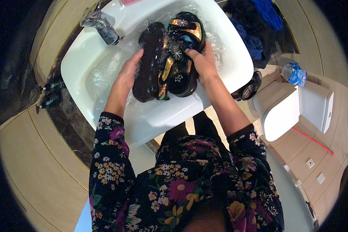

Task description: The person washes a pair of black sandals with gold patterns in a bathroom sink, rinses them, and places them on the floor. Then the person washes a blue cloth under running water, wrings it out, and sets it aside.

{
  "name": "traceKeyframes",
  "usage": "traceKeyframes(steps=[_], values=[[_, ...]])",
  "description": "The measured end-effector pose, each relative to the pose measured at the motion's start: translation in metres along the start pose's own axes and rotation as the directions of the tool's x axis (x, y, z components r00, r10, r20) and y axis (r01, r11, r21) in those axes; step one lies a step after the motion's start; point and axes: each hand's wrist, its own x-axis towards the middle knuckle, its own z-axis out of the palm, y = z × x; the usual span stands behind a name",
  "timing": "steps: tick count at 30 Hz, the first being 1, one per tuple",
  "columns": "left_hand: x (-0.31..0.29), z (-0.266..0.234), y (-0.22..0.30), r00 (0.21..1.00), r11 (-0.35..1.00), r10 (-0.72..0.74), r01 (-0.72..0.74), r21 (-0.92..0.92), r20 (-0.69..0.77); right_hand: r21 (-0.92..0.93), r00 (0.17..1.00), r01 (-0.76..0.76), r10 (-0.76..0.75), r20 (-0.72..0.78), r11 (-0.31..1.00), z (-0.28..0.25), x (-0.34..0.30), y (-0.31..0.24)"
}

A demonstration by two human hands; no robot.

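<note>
Two black sandals lie in a white sink (104,54) with water in it. My left hand (128,73) grips the left sandal (149,62), which shows its dark sole side. My right hand (203,62) holds the right sandal (185,42), whose shiny gold and black straps with star decorations face up. The two sandals touch each other. Both of my forearms are bare below floral sleeves.
A chrome tap (102,25) stands at the sink's back left. Two dark bottles (52,92) lie on the dark counter at left. Another sandal (248,89) lies on the floor at right, near a white toilet (294,112). Dark clothes (255,27) hang at upper right.
</note>
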Motion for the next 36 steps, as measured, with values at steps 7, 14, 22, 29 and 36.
traceKeyframes(steps=[7,14,22,29,36], values=[[0.039,-0.055,-0.004,0.998,1.0,-0.03,0.03,0.004,0.048,-0.284,0.981,-0.181,0.192,0.012,0.942,0.017,0.036,0.024],[-0.016,-0.011,0.004,0.996,0.974,0.031,-0.012,-0.227,0.08,0.195,0.894,-0.448,0.434,0.114,0.872,0.012,0.025,0.013],[-0.035,0.015,-0.007,0.981,0.933,0.194,-0.186,-0.309,-0.006,0.438,0.694,-0.714,0.469,0.546,0.546,0.012,0.007,0.007],[-0.016,0.03,-0.02,0.983,0.925,0.184,-0.173,-0.338,0.002,0.501,0.588,-0.808,0.36,0.724,0.311,0.021,-0.01,-0.006],[-0.012,-0.015,-0.022,0.993,0.92,0.117,-0.099,-0.38,0.024,0.46,0.574,-0.818,0.444,0.688,0.345,0.025,-0.009,-0.001]])
